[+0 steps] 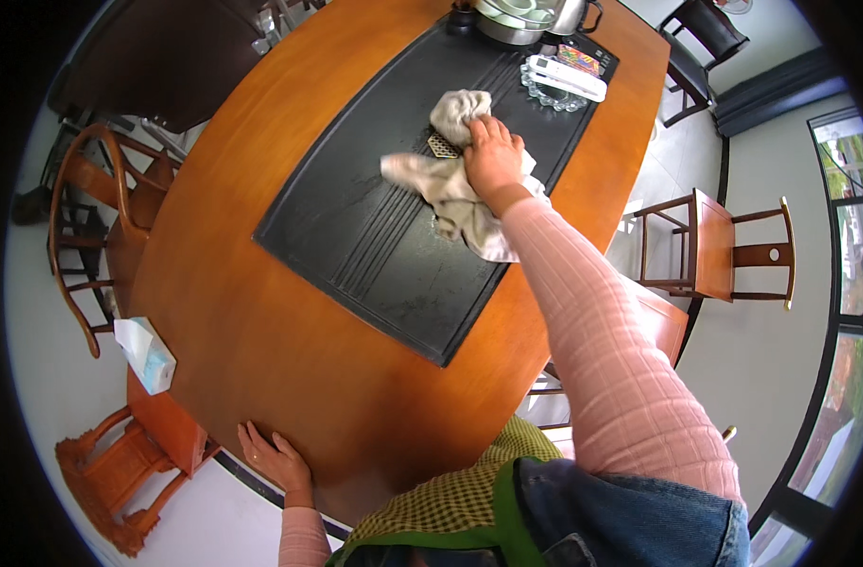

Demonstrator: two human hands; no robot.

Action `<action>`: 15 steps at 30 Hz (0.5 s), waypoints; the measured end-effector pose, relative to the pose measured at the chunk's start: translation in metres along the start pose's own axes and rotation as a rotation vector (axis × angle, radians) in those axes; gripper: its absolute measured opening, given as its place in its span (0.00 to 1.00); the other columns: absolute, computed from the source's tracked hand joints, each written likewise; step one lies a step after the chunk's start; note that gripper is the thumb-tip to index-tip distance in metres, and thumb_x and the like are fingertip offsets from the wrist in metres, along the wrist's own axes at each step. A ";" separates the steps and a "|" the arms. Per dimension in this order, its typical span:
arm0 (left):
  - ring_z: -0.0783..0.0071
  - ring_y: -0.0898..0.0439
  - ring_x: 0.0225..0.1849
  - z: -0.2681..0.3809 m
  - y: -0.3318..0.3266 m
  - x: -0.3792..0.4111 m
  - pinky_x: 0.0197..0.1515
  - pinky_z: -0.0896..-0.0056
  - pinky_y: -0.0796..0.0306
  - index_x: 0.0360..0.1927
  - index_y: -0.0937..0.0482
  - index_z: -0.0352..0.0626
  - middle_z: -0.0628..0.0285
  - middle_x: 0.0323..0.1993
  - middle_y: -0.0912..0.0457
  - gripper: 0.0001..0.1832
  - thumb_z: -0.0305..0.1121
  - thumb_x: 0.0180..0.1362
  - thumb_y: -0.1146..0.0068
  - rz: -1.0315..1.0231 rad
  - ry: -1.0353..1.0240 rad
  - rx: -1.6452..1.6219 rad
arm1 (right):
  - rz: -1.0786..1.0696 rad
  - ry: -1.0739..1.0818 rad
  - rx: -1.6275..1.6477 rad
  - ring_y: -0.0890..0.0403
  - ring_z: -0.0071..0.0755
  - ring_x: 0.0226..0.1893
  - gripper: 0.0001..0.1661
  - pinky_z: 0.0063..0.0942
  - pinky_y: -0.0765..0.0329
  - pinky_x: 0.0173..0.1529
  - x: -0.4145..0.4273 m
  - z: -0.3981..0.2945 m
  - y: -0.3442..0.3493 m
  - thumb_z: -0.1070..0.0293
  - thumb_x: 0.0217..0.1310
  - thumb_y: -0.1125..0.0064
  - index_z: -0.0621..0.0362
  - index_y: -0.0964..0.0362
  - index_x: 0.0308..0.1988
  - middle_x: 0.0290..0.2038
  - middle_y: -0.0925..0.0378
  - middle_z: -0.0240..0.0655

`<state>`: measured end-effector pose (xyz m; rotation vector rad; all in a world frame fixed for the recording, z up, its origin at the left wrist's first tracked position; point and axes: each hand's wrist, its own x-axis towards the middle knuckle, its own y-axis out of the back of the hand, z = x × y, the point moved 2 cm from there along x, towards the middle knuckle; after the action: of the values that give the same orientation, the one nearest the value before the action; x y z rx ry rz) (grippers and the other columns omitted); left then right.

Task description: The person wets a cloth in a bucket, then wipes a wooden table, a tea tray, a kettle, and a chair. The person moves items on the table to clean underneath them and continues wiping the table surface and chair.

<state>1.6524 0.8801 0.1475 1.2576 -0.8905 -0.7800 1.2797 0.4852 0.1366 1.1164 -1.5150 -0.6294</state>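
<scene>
My right hand [494, 161] presses on a crumpled greyish-beige cloth [453, 190] that lies over the black tea tray [318, 205] set into the wooden table. One bunched part of the cloth sticks out beyond my fingertips, and its left end is blurred. Beside the cloth, a small hexagonal metal drain grate [443, 147] is partly covered. Wet-looking streaks mark the tray's dark surface. My left hand [274, 457] rests flat on the table's near-left edge, holding nothing, its thumb apart from the fingers.
Toward the table's far end stand a metal bowl of cups [513, 32] and a kettle [567, 15]. A white remote-like device [566, 78] lies across a glass ashtray [555, 98]. A tissue box [148, 354] sits at the left edge. Wooden chairs [715, 244] surround the table.
</scene>
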 end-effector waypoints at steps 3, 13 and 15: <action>0.48 0.44 0.61 -0.004 -0.002 -0.003 0.61 0.55 0.50 0.58 0.42 0.34 0.43 0.60 0.44 0.25 0.37 0.59 0.62 -0.007 -0.021 0.038 | -0.055 -0.128 -0.053 0.34 0.39 0.53 0.20 0.46 0.42 0.56 -0.008 -0.014 -0.017 0.71 0.49 0.57 0.53 0.33 0.46 0.52 0.34 0.38; 0.46 0.42 0.60 -0.010 -0.002 -0.002 0.61 0.54 0.49 0.57 0.41 0.32 0.41 0.59 0.42 0.25 0.38 0.60 0.62 0.028 -0.074 0.004 | -0.507 0.625 0.548 0.34 0.37 0.50 0.19 0.36 0.39 0.55 -0.151 -0.107 0.069 0.70 0.47 0.53 0.49 0.31 0.43 0.50 0.34 0.36; 0.45 0.42 0.59 -0.007 0.004 -0.002 0.62 0.54 0.50 0.57 0.40 0.31 0.40 0.58 0.41 0.25 0.37 0.60 0.62 0.011 -0.058 -0.023 | -0.502 0.745 0.527 0.34 0.37 0.51 0.19 0.35 0.39 0.54 -0.165 -0.078 0.080 0.70 0.46 0.51 0.50 0.31 0.43 0.49 0.33 0.36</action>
<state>1.6578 0.8860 0.1505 1.2137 -0.9322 -0.8194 1.3224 0.6795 0.1509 1.9040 -0.7525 -0.0794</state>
